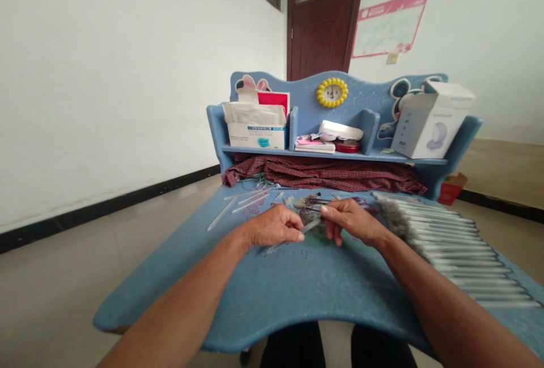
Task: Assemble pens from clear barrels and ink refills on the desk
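Observation:
My left hand (275, 225) and my right hand (352, 221) meet over the middle of a blue children's desk (272, 289). Both are closed in a pinch on one thin clear plastic sleeve (309, 225) that slants between them. A long row of similar packed sleeves (450, 243) lies overlapped along the right side of the desk, close to my right wrist. A few loose clear sleeves (242, 202) lie scattered at the far left of the desktop. A small heap of dark thin pieces (312, 202) sits just beyond my fingers.
A red checked cloth (323, 172) lies under the desk's shelf. On the shelf stand a box of masks (257, 133), some papers and a red tin (346, 146), and a white carton (429, 122). A yellow clock (332, 92) is on the backboard. A dark door (321, 31) is behind.

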Action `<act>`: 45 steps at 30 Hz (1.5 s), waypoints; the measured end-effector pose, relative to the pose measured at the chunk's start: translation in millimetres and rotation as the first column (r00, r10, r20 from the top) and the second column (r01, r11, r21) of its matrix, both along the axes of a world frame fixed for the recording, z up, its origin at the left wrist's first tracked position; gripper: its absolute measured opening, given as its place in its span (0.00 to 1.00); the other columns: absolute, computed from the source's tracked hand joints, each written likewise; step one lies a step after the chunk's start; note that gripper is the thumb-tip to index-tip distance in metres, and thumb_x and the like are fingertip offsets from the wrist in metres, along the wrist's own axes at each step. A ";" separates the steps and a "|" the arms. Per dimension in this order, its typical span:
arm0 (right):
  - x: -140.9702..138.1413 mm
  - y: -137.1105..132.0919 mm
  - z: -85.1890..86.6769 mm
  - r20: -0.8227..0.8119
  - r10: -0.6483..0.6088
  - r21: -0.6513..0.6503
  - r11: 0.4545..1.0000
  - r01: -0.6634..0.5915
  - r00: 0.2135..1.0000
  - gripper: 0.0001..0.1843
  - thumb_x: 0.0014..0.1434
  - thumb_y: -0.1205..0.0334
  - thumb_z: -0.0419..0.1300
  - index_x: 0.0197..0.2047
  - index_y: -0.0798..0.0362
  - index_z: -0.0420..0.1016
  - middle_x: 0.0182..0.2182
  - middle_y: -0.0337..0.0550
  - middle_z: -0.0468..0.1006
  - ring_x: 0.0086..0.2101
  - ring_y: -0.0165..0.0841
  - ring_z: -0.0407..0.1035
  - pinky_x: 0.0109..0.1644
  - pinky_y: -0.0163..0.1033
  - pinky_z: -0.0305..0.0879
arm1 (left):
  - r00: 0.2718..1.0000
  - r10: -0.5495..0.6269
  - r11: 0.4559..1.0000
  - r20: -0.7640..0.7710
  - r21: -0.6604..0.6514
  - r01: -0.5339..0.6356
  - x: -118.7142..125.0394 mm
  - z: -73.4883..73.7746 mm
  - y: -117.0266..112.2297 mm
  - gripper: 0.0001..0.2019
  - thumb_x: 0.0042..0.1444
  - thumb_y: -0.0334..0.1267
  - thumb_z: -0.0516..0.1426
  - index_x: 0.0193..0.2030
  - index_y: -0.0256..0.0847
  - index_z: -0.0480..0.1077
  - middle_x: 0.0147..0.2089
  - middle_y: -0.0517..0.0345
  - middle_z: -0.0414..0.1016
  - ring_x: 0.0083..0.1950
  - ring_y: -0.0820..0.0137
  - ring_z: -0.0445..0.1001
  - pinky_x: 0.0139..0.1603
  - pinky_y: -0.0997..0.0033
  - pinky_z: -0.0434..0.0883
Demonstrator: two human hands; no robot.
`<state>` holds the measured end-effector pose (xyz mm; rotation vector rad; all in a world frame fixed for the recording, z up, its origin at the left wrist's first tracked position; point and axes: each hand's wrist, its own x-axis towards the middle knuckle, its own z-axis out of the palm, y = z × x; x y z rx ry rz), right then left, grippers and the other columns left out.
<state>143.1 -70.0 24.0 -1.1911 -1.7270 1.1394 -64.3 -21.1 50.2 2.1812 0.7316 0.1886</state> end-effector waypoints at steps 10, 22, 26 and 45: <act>0.4 1.0 -1.2 0.011 0.025 -0.004 1.000 -0.025 1.000 0.23 0.52 0.43 0.53 0.23 0.56 0.64 0.16 0.38 0.72 0.12 0.25 0.64 0.15 0.29 0.56 | 1.000 -0.011 1.000 -0.012 0.014 0.011 1.1 -0.4 -1.1 0.10 0.44 0.40 0.57 0.29 0.34 0.73 0.21 0.65 0.65 0.24 0.77 0.61 0.25 0.79 0.57; 0.0 3.7 -4.2 -0.016 -0.026 -0.058 0.998 0.025 1.000 0.24 0.52 0.41 0.52 0.22 0.56 0.63 0.14 0.37 0.71 0.11 0.26 0.63 0.13 0.30 0.55 | 1.000 0.016 1.000 0.001 0.025 -0.016 0.2 -2.6 1.1 0.10 0.42 0.40 0.59 0.30 0.34 0.72 0.20 0.66 0.65 0.23 0.78 0.62 0.24 0.79 0.58; 0.0 2.9 -5.0 -0.005 0.005 -0.042 0.999 -0.005 1.000 0.22 0.50 0.44 0.56 0.22 0.56 0.63 0.15 0.37 0.72 0.12 0.25 0.63 0.15 0.29 0.55 | 1.000 0.015 0.999 -0.010 0.043 -0.014 0.5 -2.7 1.9 0.10 0.42 0.40 0.59 0.30 0.34 0.71 0.20 0.66 0.64 0.23 0.78 0.62 0.24 0.79 0.57; -15.7 -4.0 -10.1 -0.255 -0.034 -0.135 0.991 -0.001 0.966 0.17 0.51 0.48 0.58 0.29 0.56 0.66 0.19 0.40 0.75 0.13 0.27 0.65 0.18 0.32 0.56 | 0.984 0.144 0.868 0.103 0.464 -0.176 9.8 -16.6 -15.5 0.08 0.45 0.40 0.59 0.25 0.37 0.68 0.21 0.65 0.63 0.23 0.78 0.60 0.24 0.78 0.54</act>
